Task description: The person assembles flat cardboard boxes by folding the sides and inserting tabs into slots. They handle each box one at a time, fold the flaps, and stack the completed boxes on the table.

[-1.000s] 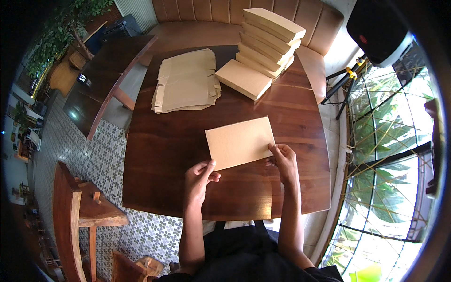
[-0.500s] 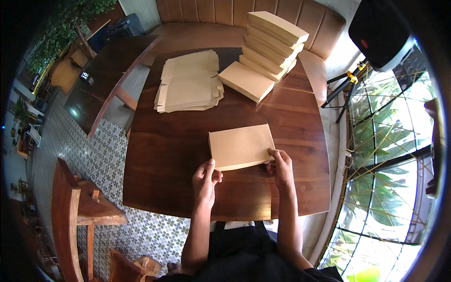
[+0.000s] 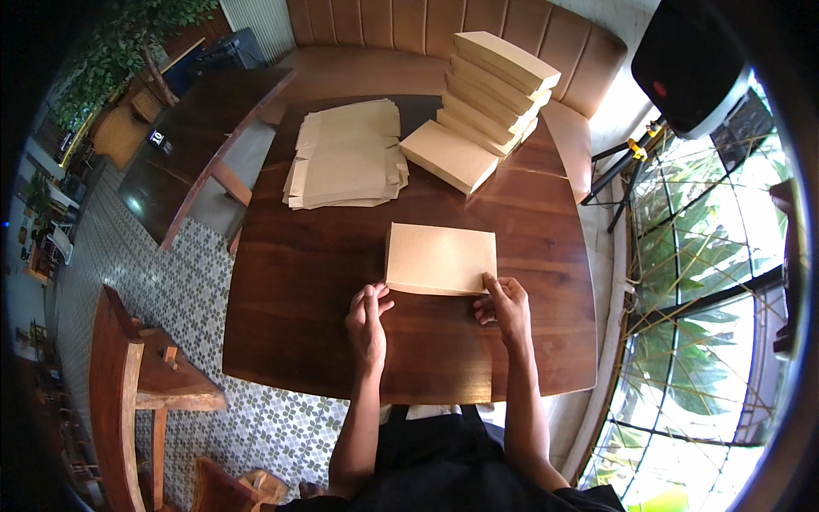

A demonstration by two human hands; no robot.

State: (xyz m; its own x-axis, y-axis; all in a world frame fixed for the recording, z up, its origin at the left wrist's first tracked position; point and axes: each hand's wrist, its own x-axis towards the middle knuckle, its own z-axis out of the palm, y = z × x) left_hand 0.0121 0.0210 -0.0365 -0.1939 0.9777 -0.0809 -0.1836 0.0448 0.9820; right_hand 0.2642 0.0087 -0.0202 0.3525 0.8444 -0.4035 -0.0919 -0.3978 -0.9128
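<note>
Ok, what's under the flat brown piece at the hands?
The flat cardboard piece lies on the wooden table. Right hand touches its near corner; left hand rests beside it. Anything beneath is covered.

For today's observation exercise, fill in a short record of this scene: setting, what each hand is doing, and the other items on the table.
Setting: dark wooden table
Left hand: beside the near left corner of the flat brown box
Right hand: fingers on its near right corner
Far left: pile of flat unfolded cardboard blanks
Far right: leaning stack of folded boxes
</note>
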